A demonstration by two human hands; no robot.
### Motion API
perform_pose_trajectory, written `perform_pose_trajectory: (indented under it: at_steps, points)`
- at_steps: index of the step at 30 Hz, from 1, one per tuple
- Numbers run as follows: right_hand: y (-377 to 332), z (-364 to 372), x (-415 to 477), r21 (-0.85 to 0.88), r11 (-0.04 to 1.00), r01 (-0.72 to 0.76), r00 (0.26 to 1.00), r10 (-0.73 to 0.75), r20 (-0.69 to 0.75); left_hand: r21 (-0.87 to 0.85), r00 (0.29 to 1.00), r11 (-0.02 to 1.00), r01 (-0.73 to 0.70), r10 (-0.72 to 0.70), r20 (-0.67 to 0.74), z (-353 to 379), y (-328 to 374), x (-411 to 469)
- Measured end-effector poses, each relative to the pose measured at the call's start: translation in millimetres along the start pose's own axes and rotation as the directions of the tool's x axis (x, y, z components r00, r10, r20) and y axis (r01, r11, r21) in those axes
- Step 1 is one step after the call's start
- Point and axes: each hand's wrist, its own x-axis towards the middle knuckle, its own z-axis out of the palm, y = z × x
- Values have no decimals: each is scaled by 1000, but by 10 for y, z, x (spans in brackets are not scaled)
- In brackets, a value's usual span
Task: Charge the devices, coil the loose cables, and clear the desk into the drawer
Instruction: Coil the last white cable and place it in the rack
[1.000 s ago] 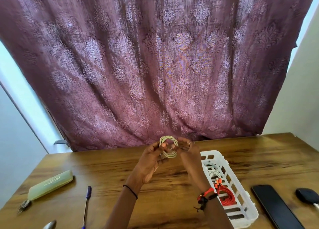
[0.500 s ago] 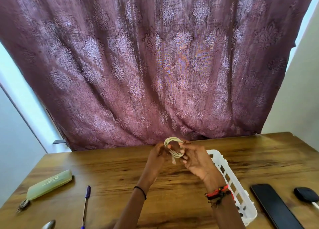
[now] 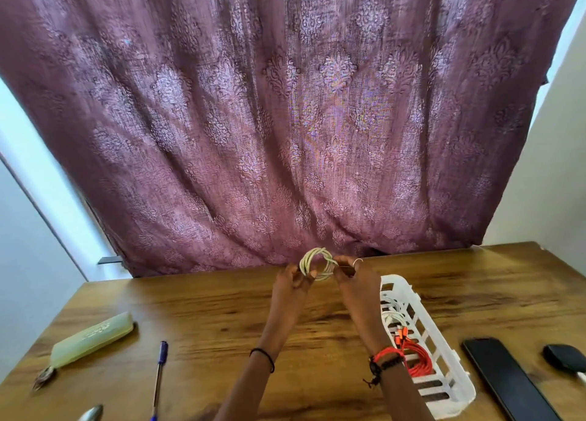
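Two hands, raised above desk: left hand and right hand each pinch one side of a coiled white cable. Basket, just right of the right forearm, holds an orange cable. Phone lies further right; pen, left.

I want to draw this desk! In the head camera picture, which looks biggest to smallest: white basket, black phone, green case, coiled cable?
1. white basket
2. black phone and green case: they look about alike, and the phone runs off the frame edge, so I won't rank them.
3. coiled cable, smallest.
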Motion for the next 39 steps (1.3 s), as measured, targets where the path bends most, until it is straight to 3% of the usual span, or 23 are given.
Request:
perform_pose_trajectory:
  at_steps: [5,9,15,18,21,25,28,32,34,39]
  points:
    - [44,8,19,-172,985,-9,989,34,142,80,998,997,-11,16,-56,-39,-127,48]
    - [75,-1,28,-203,979,-29,986,62,155,173,994,984,-51,66,-83,-83,-115,36]
    - [97,-74,70,15,994,-104,980,100,171,82,997,994,-70,72,-23,-180,-139,37]
    - [159,-113,105,116,980,-164,972,140,190,-147,989,989,-12,34,146,-207,-161,18]
    - [142,-185,97,359,892,-276,937,167,307,-312,977,947,76,-8,211,-214,-116,-46]
    - [88,-315,84,490,803,-339,902,131,410,-333,982,934,130,-75,171,-192,-150,-66]
    - [91,-314,80,395,856,-333,892,151,426,-275,989,954,121,-92,115,-195,-152,-45]
    - [115,-249,111,123,987,-99,960,62,273,-304,991,946,109,-79,110,-144,-108,-63]
    - [158,-169,147,-33,999,-37,989,41,144,-337,988,934,116,-73,136,-93,-82,-98]
    - [155,-5,66,-233,967,103,991,-119,-60,-454,980,874,175,-109,168,-2,-31,-171]
